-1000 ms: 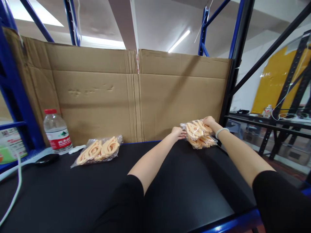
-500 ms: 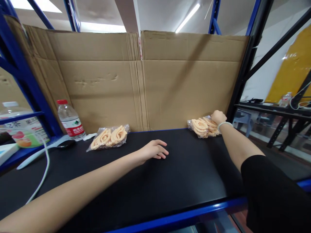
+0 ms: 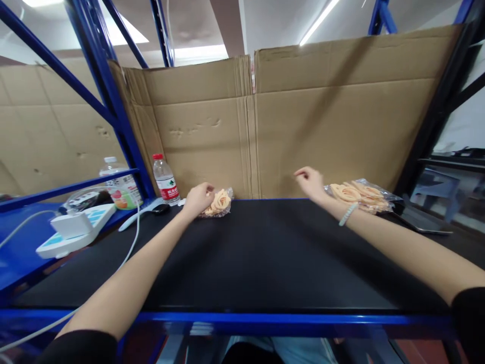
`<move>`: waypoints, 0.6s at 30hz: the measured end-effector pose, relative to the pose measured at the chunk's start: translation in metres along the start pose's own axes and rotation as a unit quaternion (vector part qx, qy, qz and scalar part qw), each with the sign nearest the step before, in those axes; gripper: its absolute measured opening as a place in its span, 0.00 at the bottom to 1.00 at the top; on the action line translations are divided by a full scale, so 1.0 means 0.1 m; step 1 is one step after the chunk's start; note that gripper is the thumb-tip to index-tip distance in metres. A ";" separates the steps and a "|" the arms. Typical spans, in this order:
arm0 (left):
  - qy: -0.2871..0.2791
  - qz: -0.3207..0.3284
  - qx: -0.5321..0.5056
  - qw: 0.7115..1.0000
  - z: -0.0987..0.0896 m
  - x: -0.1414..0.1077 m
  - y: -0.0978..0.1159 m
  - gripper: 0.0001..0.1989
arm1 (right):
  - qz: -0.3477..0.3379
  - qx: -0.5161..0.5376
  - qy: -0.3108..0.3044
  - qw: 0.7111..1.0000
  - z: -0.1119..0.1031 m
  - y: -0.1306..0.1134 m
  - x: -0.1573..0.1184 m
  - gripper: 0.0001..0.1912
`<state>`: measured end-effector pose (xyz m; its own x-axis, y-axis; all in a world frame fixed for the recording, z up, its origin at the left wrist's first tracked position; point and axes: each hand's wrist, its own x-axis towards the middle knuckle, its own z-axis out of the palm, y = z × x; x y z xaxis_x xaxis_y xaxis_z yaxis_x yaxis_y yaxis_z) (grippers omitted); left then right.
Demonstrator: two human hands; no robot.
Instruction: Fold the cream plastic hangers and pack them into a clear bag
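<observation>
On the left of the black tabletop lies a clear plastic bag of curled, cream-coloured pieces. My left hand is on its left part with the fingers curled in; they partly hide the bag. A second clear bag of the same kind of pieces rests at the right, near the cardboard. My right hand, with a pale beaded bracelet on the wrist, hovers just left of that bag. Its fingers are loosely bent and slightly blurred, with nothing visible in them. The right forearm passes in front of the bag.
Cardboard walls the back of the black tabletop. At the left stand a red-capped water bottle, a larger labelled bottle, a white power strip and a trailing white cable. A dark flat object lies far right.
The view has swung left. My left hand has gone from the middle of the tabletop to the left bag. My right hand has let go of the right bag and moved left of it.
</observation>
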<state>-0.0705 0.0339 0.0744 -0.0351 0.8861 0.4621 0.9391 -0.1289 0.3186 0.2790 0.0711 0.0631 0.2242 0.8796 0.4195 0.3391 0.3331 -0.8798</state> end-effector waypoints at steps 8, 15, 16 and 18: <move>-0.070 -0.169 0.072 0.981 0.09 0.00 -0.68 0.14 | 0.172 0.106 -0.264 0.943 1.66 -0.34 -0.45 0.02; -0.095 -0.197 0.050 0.974 0.15 0.07 -0.72 0.14 | 0.253 0.119 -0.308 0.910 2.18 -0.35 -0.35 0.12; -0.091 -0.200 0.042 0.975 0.15 0.07 -0.73 0.14 | 0.254 0.119 -0.305 0.910 2.21 -0.34 -0.36 0.12; -0.073 -0.202 0.025 0.976 0.15 0.08 -0.73 0.14 | 0.249 0.117 -0.296 0.915 2.27 -0.34 -0.39 0.11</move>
<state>-0.1344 0.0573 0.0421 -0.3609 0.9144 0.1832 0.8740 0.2630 0.4086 0.0509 0.1021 0.0261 -0.2599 0.9486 -0.1805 0.1082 -0.1571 -0.9816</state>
